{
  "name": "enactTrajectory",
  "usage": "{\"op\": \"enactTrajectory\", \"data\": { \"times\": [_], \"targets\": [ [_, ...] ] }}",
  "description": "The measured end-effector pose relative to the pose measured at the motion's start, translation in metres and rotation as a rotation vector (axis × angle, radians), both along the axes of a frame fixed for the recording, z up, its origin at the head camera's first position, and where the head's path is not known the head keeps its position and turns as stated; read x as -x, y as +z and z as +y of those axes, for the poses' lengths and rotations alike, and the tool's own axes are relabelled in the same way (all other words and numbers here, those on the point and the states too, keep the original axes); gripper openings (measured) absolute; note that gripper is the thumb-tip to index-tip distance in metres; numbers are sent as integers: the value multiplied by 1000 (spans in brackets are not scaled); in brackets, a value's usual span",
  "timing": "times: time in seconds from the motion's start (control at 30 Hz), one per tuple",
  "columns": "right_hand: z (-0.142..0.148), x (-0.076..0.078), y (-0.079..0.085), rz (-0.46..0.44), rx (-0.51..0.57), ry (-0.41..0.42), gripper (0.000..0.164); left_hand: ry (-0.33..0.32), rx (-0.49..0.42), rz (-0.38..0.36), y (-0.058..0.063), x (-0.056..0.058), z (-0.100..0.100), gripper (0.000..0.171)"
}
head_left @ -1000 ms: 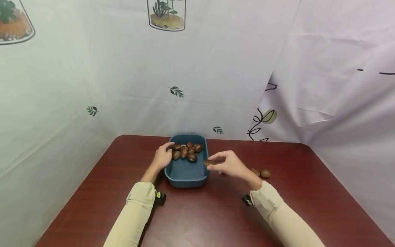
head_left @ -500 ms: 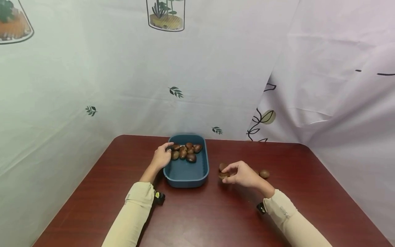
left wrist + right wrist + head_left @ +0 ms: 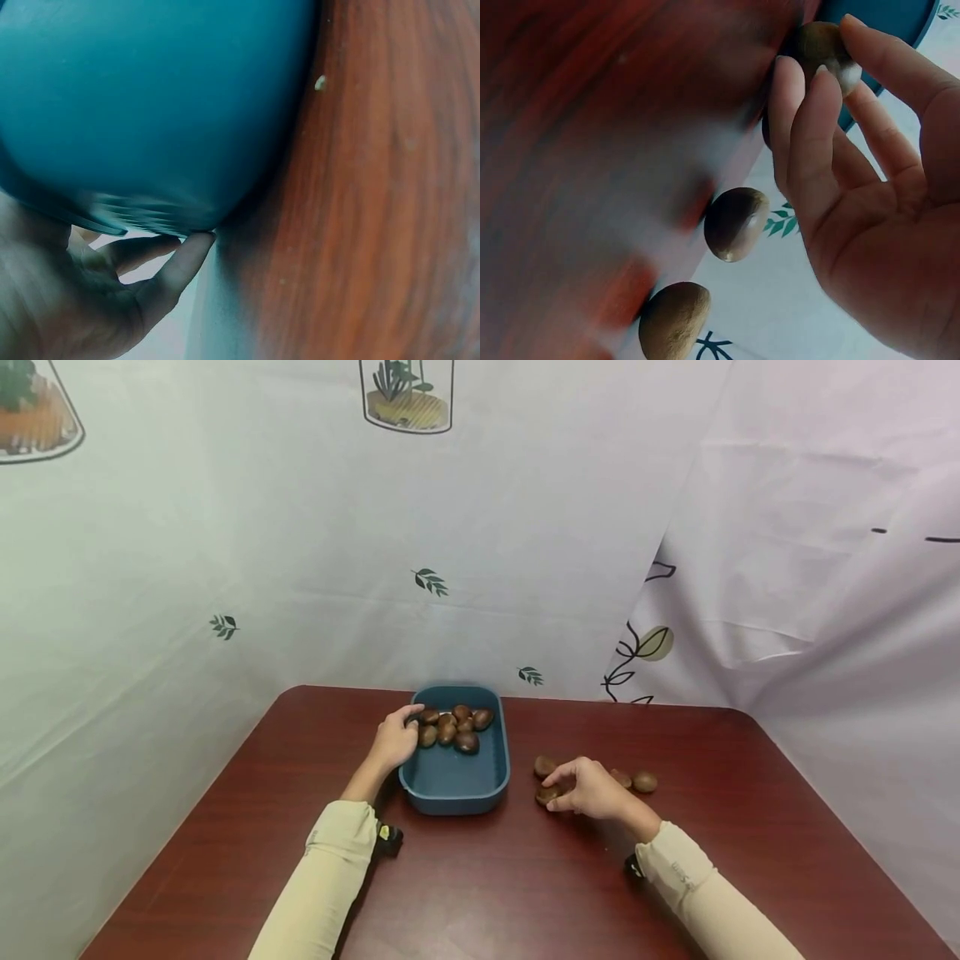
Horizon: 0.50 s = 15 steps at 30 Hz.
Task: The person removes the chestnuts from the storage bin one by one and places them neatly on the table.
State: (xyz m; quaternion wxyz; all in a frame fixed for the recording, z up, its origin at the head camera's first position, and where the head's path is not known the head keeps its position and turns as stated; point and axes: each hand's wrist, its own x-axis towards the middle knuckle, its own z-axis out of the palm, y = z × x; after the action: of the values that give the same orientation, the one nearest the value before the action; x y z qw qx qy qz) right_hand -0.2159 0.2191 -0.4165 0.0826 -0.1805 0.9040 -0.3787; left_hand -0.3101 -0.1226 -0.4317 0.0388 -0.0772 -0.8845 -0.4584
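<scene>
Brown chestnuts [image 3: 467, 742] lie in the far half of a blue plastic box [image 3: 457, 781]. My left hand [image 3: 393, 741] holds the box by its left side, fingers at the rim. From the left wrist view, the fingertips of that hand [image 3: 97, 292] meet the box's outer wall [image 3: 150, 97]. To the right of the box, my right hand [image 3: 592, 789] pinches a chestnut [image 3: 547, 795] between thumb and fingers, low over the table. In the right wrist view this chestnut [image 3: 826, 52] shows at the fingertips. Just beyond it rests another chestnut [image 3: 545, 767].
Further right on the reddish-brown table [image 3: 465, 893] lie a chestnut [image 3: 644, 782] and another, reddish one [image 3: 620, 778] partly behind the right hand. A white cloth with plant prints [image 3: 525, 527] hangs behind the table.
My right hand has carried the chestnut from the box's right rim out to the right and down near the table. My left hand has stayed on the box.
</scene>
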Motion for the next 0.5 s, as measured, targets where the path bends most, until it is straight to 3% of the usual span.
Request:
{"op": "enactTrajectory", "data": {
  "times": [0.27, 0.5],
  "targets": [
    [-3, 0, 7, 119, -96, -19, 25, 1, -2, -9, 1, 0, 1, 43],
    [-20, -3, 37, 99, -69, -201, 15, 4, 8, -1, 1, -1, -1, 44]
  ]
}}
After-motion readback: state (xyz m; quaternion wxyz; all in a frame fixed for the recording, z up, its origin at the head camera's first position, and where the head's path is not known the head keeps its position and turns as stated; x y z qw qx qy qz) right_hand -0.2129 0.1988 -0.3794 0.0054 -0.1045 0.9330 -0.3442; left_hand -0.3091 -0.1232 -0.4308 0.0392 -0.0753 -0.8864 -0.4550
